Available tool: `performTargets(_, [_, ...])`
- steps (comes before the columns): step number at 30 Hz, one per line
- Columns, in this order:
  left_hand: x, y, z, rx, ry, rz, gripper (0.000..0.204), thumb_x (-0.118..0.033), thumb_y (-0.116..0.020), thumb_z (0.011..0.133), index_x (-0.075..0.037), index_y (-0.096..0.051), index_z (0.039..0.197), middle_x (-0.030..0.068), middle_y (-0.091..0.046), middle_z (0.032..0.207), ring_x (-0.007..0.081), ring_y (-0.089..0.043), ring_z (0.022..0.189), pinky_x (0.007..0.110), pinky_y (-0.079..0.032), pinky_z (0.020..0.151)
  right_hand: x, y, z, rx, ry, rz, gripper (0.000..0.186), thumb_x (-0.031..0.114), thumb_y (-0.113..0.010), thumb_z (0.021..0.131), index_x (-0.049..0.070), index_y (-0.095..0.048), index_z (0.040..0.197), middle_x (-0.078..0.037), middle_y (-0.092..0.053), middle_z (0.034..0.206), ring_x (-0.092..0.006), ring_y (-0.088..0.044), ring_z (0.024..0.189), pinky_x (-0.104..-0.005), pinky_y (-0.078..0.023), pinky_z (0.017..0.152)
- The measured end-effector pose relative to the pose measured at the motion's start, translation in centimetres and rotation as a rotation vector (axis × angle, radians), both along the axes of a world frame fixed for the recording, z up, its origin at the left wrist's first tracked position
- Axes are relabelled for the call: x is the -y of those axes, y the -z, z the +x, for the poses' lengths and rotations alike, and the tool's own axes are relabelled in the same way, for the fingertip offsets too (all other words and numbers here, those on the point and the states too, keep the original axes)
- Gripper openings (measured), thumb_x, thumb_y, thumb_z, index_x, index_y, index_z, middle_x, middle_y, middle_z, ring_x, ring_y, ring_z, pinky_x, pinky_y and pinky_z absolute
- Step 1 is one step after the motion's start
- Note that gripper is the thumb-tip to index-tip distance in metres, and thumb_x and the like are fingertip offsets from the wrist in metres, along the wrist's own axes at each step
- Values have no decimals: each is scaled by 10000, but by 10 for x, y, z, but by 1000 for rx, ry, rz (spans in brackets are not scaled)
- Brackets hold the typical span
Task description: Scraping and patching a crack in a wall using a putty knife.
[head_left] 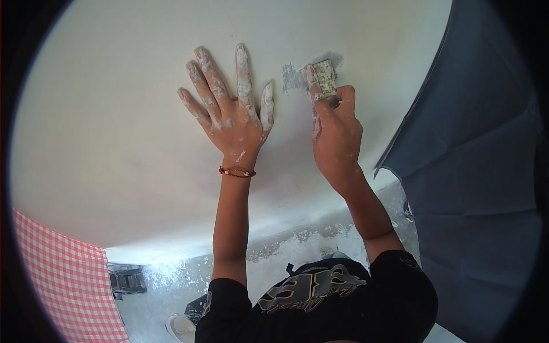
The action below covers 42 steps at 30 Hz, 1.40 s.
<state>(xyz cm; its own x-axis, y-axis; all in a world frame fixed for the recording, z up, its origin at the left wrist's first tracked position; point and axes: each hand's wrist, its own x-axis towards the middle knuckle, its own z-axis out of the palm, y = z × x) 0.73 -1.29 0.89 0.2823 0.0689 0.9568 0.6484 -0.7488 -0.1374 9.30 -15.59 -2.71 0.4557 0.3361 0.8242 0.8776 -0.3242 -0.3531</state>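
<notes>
My left hand (233, 123) lies flat against a white wall (126, 131), its fingers spread and smeared with white paste; a thin reddish bracelet (237, 172) circles the wrist. To its right, my right hand (338, 137) grips a small scraper with a square blade (326, 78), which looks like a putty knife. The forefinger presses along the blade, and the handle is hidden in the palm. Dried whitish-yellow residue covers the blade, which rests on the wall. Just left of the blade is a rough grey patch (291, 77), with more grey smudging around its upper right.
A dark grey-blue sheet (474, 171) hangs along the right side. Pink-and-white checked cloth (63, 263) is at the lower left. Beside it, a black object (128, 280) stands on the floor (171, 274), which is spattered white. A fine crack (230, 22) marks the wall above.
</notes>
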Motion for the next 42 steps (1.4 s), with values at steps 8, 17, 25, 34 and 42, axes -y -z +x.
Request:
performTargets(8, [2, -3, 1, -3, 6, -1, 648, -460, -550, 987, -202, -444, 1572, 260, -243, 1662, 435, -220, 1542, 606, -117, 1239, 3, -13, -10, -16, 62, -30, 697, 4, -679, 881, 241, -510, 1515, -140, -477, 1135, -298, -685, 801, -404, -593, 668])
performTargets(17, [3, -3, 0, -3, 23, -7, 660, -475, -558, 982, -212, -438, 1575, 257, -242, 1664, 442, -227, 1538, 620, -124, 1231, -2, -22, -12, -70, 12, 59, 551, -65, -683, 830, 125, -661, 1346, -135, -493, 1107, -311, -664, 847, -407, -560, 732])
performTargets(25, [3, -5, 3, 4, -18, -8, 632, -523, -535, 987, -255, -474, 1555, 256, -307, 1640, 434, -286, 1521, 622, -129, 1231, -2, -14, -12, -56, 42, 36, 617, -50, -669, 847, 181, -607, 1416, -139, -495, 1118, -324, -668, 818, -410, -572, 712])
performTargets(34, [-1, -1, 2, 22, -4, 3, 631, -524, -530, 987, -255, -475, 1555, 247, -306, 1643, 423, -275, 1529, 612, -120, 1239, -5, -11, -13, -83, 4, 77, 497, -73, -669, 849, 101, -679, 1314, -133, -515, 1092, -312, -660, 842, -402, -556, 735])
performTargets(42, [-3, 1, 1, 9, 22, 9, 649, -465, -572, 980, -207, -456, 1565, 254, -246, 1663, 433, -228, 1539, 613, -136, 1231, -10, -1, -8, -51, -19, 111, 491, -68, -689, 838, 96, -687, 1300, -138, -520, 1090, -316, -657, 837, -398, -556, 722])
